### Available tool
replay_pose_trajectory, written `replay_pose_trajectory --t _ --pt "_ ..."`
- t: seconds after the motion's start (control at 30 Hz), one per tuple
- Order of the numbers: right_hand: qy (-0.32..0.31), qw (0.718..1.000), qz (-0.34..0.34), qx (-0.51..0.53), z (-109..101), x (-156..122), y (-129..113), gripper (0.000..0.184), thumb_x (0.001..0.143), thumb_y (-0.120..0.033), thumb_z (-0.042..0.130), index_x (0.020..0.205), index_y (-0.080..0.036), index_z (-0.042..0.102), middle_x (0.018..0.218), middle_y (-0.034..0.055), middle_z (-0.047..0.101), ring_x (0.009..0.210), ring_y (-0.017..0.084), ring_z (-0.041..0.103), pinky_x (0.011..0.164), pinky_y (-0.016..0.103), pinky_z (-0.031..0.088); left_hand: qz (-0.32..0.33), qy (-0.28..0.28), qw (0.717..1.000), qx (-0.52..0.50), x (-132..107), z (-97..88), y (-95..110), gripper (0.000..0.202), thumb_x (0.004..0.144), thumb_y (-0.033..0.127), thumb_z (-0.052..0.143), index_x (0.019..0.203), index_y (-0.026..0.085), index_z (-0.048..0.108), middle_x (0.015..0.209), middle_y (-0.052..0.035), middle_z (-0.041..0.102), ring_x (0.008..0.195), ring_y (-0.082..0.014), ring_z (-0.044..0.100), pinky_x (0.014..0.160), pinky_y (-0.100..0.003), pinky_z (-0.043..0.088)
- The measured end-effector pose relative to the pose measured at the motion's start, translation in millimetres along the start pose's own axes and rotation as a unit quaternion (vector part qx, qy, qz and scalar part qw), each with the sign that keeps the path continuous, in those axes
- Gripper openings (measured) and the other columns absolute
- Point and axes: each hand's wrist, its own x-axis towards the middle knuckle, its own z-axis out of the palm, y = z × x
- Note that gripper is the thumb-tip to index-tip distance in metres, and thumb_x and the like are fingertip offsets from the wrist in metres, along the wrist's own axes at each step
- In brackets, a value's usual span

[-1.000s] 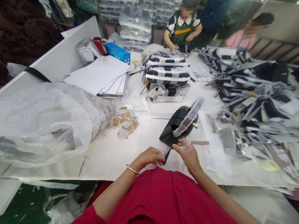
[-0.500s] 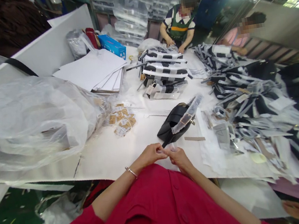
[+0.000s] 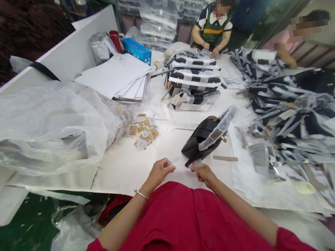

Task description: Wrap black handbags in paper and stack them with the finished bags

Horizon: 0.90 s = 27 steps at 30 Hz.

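**Light Pinch at the Shiny Black Bag [image 3: 193,143]**

Handling the narrow black strap [image 3: 188,164] well probably calls for a light pinch, keeping it flat. The right hand [image 3: 203,173] appears closed on its tip; the left hand [image 3: 163,169] is pinched, contents unclear. The bag lies right of the frame's centre, just above the right hand and to the left hand's upper right.

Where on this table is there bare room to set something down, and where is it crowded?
Bare white tabletop lies between the brown tags, clear plastic, left hand and black bag. The table's right side is crowded with heaped black-and-grey pieces; wrapped bundles occupy its far middle.
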Motion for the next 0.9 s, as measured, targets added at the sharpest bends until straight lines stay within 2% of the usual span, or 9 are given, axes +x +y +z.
replay_pose_trajectory --t 0.13,0.2,0.3,0.4,0.47,0.53,0.63,0.73,0.9 --pt "-0.006 1.0 0.003 0.007 17 8 5 0.04 0.05 -0.038 0.085 0.066 -0.019 0.054 0.056 -0.0029 0.057 0.04 0.005 0.033 0.035 0.019 0.018 -0.006 0.015 1.0 -0.007 -3 -1.5 -3 0.023 0.067 0.039 0.063 0.064 0.016 0.061 0.06 0.002 0.057 0.056 -0.0114 0.043 0.055 -0.024 0.031" --pt "-0.033 0.999 -0.01 0.004 22 5 5 0.04 0.052 -0.041 0.085 0.064 -0.019 0.054 0.055 -0.003 0.055 0.04 0.005 0.033 0.035 0.019 0.018 -0.009 0.022 1.0 -0.008 -5 -4.0 -5 0.023 0.068 0.038 0.063 0.065 0.016 0.063 0.06 0.0018 0.058 0.056 -0.0114 0.044 0.056 -0.024 0.031" --pt "-0.115 0.993 -0.014 0.018 22 -11 -2 0.042 0.054 -0.045 0.085 0.07 -0.016 0.06 0.051 -0.0064 0.046 0.042 0.005 0.032 0.037 0.019 0.016 -0.018 0.022 0.999 -0.014 -8 -8.8 -6 0.023 0.069 0.038 0.063 0.065 0.016 0.064 0.063 0.0008 0.062 0.06 -0.0126 0.048 0.059 -0.024 0.035" --pt "-0.21 0.973 0.004 0.099 18 -35 -20 0.045 0.058 -0.045 0.085 0.084 -0.015 0.065 0.05 -0.0093 0.038 0.045 0.005 0.028 0.04 0.019 0.016 -0.028 0.001 1.0 -0.012 -10 -12.0 -8 0.026 0.071 0.041 0.062 0.068 0.016 0.067 0.066 -0.0001 0.066 0.063 -0.0139 0.052 0.062 -0.024 0.037" --pt "-0.243 0.958 0.005 0.15 16 -48 -35 0.044 0.059 -0.042 0.086 0.088 -0.016 0.066 0.053 -0.0091 0.037 0.046 0.005 0.027 0.04 0.02 0.017 -0.032 -0.011 0.999 -0.009 -10 -12.0 -9 0.027 0.072 0.042 0.062 0.07 0.016 0.069 0.068 -0.0004 0.067 0.064 -0.0141 0.052 0.063 -0.024 0.038" --pt "-0.245 0.954 -0.001 0.175 15 -56 -48 0.044 0.058 -0.039 0.087 0.089 -0.016 0.066 0.056 -0.0082 0.039 0.047 0.005 0.027 0.04 0.02 0.017 -0.035 -0.025 0.999 -0.013 -9 -10.4 -10 0.028 0.073 0.043 0.063 0.073 0.016 0.07 0.069 -0.0007 0.068 0.065 -0.0142 0.054 0.065 -0.024 0.039" --pt "-0.215 0.96 -0.016 0.18 16 -58 -58 0.046 0.056 -0.04 0.088 0.09 -0.017 0.067 0.057 -0.0071 0.042 0.048 0.005 0.029 0.041 0.02 0.018 -0.049 -0.068 0.996 -0.041 -7 -6.5 -10 0.029 0.072 0.043 0.066 0.074 0.015 0.071 0.071 -0.0012 0.069 0.068 -0.015 0.057 0.067 -0.024 0.041" --pt "-0.176 0.971 -0.031 0.159 18 -55 -57 0.048 0.055 -0.042 0.088 0.09 -0.015 0.068 0.054 -0.0066 0.044 0.049 0.006 0.033 0.042 0.02 0.019 -0.067 -0.122 0.985 -0.102 -5 -3.6 -6 0.03 0.072 0.043 0.069 0.075 0.014 0.071 0.076 -0.003 0.072 0.074 -0.0171 0.061 0.073 -0.025 0.045" --pt "-0.141 0.983 -0.043 0.111 23 -53 -49 0.052 0.055 -0.048 0.086 0.09 -0.014 0.069 0.05 -0.0056 0.048 0.047 0.007 0.036 0.043 0.021 0.02 -0.077 -0.162 0.973 -0.145 -5 -3.2 6 0.034 0.073 0.047 0.07 0.076 0.014 0.068 0.084 -0.0059 0.073 0.083 -0.0198 0.065 0.083 -0.029 0.047"
